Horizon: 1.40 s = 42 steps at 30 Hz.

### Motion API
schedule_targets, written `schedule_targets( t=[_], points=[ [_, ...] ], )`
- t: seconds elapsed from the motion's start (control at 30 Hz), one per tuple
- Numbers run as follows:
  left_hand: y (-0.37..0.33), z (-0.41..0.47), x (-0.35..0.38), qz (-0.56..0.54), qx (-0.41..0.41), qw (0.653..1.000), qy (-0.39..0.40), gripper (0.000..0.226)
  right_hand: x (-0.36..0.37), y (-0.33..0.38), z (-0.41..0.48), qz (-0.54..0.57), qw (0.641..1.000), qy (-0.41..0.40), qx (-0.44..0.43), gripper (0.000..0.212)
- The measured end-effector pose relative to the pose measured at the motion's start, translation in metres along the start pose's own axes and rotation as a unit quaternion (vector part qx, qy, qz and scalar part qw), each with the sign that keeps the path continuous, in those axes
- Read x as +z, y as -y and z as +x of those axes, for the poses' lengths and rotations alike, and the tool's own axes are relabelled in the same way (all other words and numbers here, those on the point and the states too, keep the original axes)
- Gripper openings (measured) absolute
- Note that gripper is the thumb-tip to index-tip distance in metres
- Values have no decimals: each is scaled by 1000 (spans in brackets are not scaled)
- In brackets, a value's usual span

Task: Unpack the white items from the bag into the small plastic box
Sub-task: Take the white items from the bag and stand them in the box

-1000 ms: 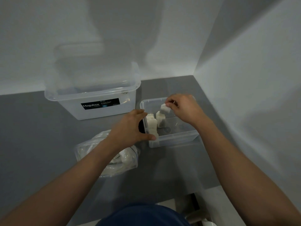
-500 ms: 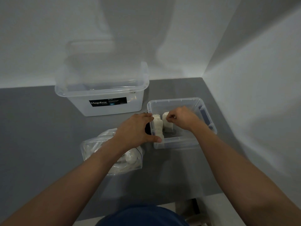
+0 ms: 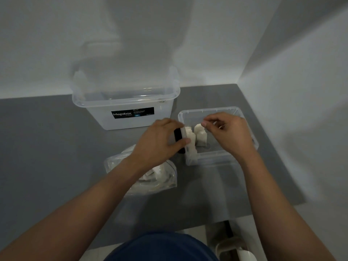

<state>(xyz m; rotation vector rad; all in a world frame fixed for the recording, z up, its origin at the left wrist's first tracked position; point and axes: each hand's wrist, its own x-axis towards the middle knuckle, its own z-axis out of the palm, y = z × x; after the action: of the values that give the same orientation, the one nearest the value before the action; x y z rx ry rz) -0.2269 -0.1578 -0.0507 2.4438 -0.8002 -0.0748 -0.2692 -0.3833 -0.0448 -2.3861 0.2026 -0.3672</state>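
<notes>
The small clear plastic box [image 3: 209, 110] stands on the grey table to the right. Two white items [image 3: 190, 140] [image 3: 200, 136] stand upright inside it near its left wall. My left hand [image 3: 160, 143] grips that left wall, thumb hooked over the rim beside a black patch on the box. My right hand [image 3: 228, 133] hovers over the box with curled fingers; its thumb and forefinger pinch the top of the right-hand white item. The clear zip bag [image 3: 165, 182] lies in front of the box under my left wrist, with more white items [image 3: 150, 173] inside.
A large clear Megabox tub [image 3: 130, 102] stands at the back left against the wall. A second wall closes the table's right side. The table's front edge [image 3: 244, 216] runs near my body, with a white object [image 3: 244, 256] on the floor below.
My right hand lowered the white item from above the box and stood it beside the first one. It has now risen slightly. My left hand kept hold of the box wall.
</notes>
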Motion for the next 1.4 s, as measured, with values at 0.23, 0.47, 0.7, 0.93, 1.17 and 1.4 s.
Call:
schedule_targets(
  t=[0.23, 0.47, 0.7, 0.93, 1.17, 1.4],
  points=[
    [65, -78, -17, -41, -1, 990, -137, 15, 68, 80, -80, 27, 990, 16, -140, 17],
    [130, -128, 9, 135, 43, 990, 10, 21, 158, 87, -111, -185, 943, 210, -183, 24],
    [154, -121, 4, 312, 35, 948, 53, 21, 176, 88, -103, -341, 924, 174, -3, 19],
    [158, -95, -9, 284, 31, 956, 68, 64, 175, 96, -88, -314, 933, 177, 12, 47],
    [157, -90, -1, 280, 159, 946, 42, 10, 193, 98, -80, -273, 949, 154, -20, 15],
    [151, -71, 18, 276, 144, 950, 6, 6, 196, 88, -83, -216, 960, 174, 28, 13]
  ],
)
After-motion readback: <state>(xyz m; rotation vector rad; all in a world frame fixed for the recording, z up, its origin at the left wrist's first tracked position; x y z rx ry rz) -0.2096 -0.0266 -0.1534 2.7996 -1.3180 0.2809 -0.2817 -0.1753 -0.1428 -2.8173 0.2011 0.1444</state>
